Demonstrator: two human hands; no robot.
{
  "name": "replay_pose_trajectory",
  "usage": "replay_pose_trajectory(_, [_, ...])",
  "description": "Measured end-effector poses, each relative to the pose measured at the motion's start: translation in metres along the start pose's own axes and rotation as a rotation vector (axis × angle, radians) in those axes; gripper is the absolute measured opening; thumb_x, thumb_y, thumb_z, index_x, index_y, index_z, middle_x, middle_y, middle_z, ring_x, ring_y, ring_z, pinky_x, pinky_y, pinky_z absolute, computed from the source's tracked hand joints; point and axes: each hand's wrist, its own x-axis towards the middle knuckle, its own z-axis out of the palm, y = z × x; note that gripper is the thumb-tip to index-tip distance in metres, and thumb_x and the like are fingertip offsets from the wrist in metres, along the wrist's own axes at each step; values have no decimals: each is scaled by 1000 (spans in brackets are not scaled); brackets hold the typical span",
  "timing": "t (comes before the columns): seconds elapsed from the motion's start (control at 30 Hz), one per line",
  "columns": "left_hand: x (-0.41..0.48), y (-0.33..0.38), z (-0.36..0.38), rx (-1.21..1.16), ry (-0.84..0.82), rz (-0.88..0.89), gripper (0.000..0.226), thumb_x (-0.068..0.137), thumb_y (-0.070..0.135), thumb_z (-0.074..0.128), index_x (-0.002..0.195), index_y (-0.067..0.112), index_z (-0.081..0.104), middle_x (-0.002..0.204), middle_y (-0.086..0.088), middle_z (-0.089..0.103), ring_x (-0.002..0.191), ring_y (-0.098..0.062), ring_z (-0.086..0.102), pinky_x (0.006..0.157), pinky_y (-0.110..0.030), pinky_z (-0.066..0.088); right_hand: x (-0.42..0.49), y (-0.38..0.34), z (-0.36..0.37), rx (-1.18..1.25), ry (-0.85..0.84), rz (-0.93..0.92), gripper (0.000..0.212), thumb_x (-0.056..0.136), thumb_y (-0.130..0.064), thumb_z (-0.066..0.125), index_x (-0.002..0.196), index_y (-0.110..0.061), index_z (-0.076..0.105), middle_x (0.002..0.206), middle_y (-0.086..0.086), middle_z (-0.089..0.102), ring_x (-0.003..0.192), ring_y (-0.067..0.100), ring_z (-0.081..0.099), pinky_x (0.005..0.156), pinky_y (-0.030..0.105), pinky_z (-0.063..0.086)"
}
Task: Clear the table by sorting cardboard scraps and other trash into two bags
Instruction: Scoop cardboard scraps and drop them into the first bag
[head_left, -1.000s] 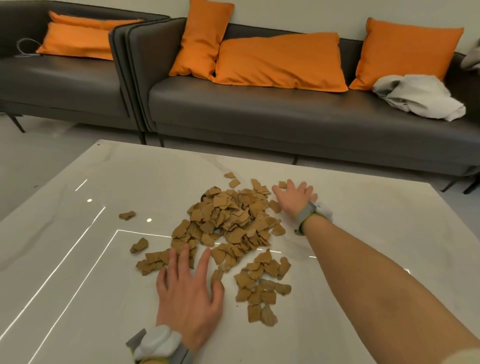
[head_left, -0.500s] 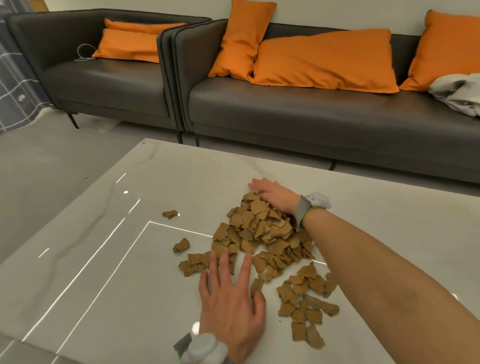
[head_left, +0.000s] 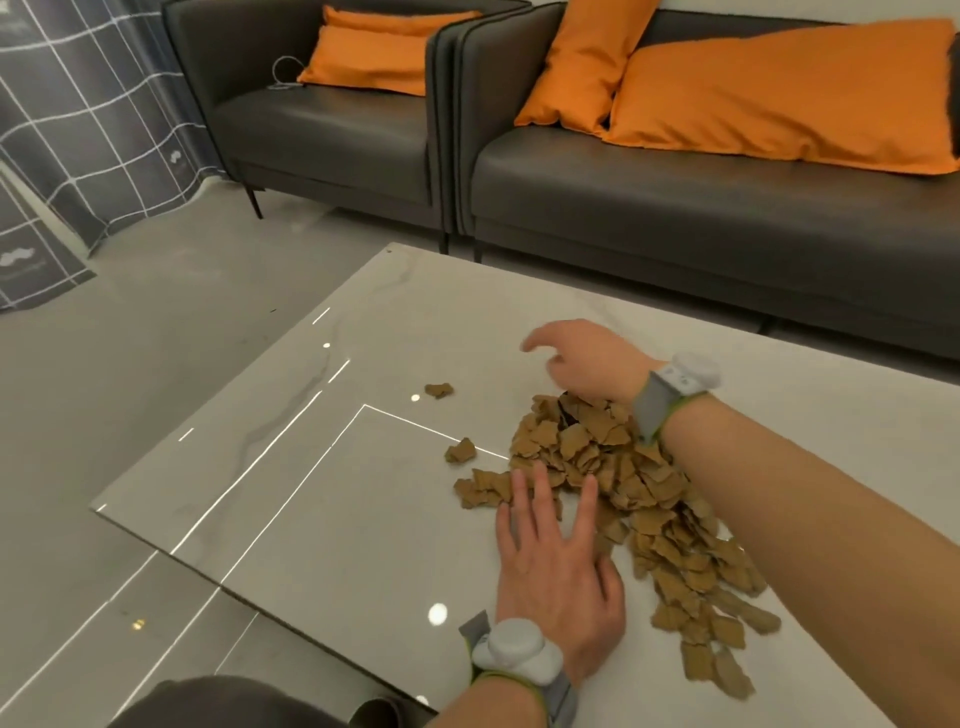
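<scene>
Left hand (head_left: 558, 566) flat, palm down on bench (head_left: 311, 519); fingers (head_left: 521, 499) spread, tips touching near-left edge of cardboard scraps (head_left: 613, 467) heaped mid-bench. Right forearm stretched along heap's right side. Right hand (head_left: 587, 364) at far edge, fingers loosely curled, gripping nothing.

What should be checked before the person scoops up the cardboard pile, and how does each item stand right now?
1. Left hand flat on the table, fingertips at the cardboard scrap pile: ok.
2. Right hand cupped at the pile's far side, holding nothing: ok.
3. All scraps gathered: not ok. One stray scrap and a second stray scrap lie apart on the left, and a trail of scraps runs toward the near edge.
4. Bags within reach: cannot tell, none in view.
5. Other trash mixed in: cannot tell.
</scene>
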Motion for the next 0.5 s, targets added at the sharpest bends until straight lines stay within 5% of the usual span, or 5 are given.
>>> replay_pose_trajectory(0.17, [0, 0, 3, -34, 18, 0, 64, 69, 39, 58, 132, 32, 52, 156, -13, 35, 149, -36, 21, 113, -54, 26, 38, -89, 52, 130, -209, -191, 49, 99, -19, 46, 148, -17, 41, 160, 0, 30, 145, 20, 30, 119, 33, 21])
replay_pose_trajectory(0.27, [2, -1, 7, -50, 69, -4, 59, 69, 38, 60, 126, 27, 55, 148, -13, 43, 149, -35, 21, 112, -55, 28, 26, -91, 70, 106, -230, -259, 40, 97, -7, 43, 135, 0, 52, 148, 13, 45, 135, 30, 41, 111, 38, 30])
replay_pose_trajectory(0.4, [3, -3, 3, -16, 87, 14, 62, 71, 37, 56, 132, 23, 53, 149, -12, 40, 146, -35, 26, 112, -56, 26, -13, -74, 61, 90, -181, -279, 42, 94, -3, 44, 134, -10, 58, 148, 1, 47, 135, 18, 44, 114, 30, 31])
replay_pose_trajectory(0.5, [0, -6, 0, 28, 88, 49, 56, 73, 37, 55, 128, 27, 52, 141, -8, 45, 137, -35, 38, 108, -58, 29, -47, -63, 49, 63, -189, -286, 43, 81, 6, 44, 111, -7, 70, 123, 3, 61, 113, 21, 56, 99, 37, 44])
